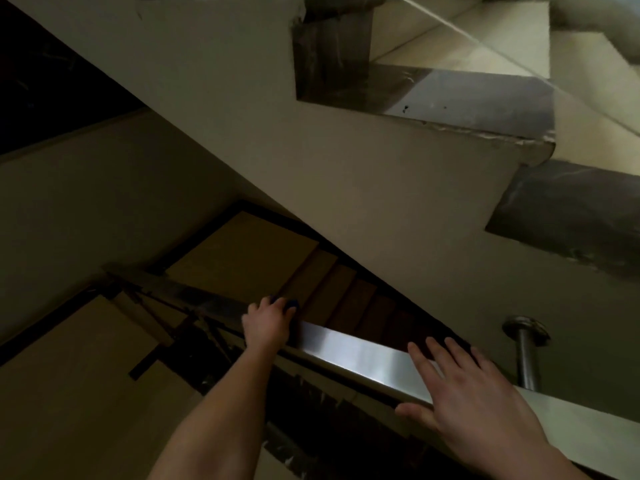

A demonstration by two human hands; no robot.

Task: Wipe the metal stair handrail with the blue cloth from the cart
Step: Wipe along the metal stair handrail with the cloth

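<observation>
Left hand (267,323) curled over the blue cloth (290,303), gripping it on the metal handrail (349,346). Right hand (467,386) lies flat on the rail nearer me, fingers straight. Beyond both hands, dim brown steps (349,296) under a pale upper flight (311,150).

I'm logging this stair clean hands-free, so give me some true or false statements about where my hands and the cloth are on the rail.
1. The left hand holds the blue cloth against the handrail. True.
2. The right hand grips a spray bottle. False: it lies flat on the handrail, fingers spread, holding nothing.
3. The blue cloth is farther along the handrail than the right hand. True.
4. The blue cloth hangs from the round metal post. False: it sits under the left hand, and nothing hangs on the post.
5. The two hands touch each other. False: a bare stretch of handrail lies between them.
</observation>
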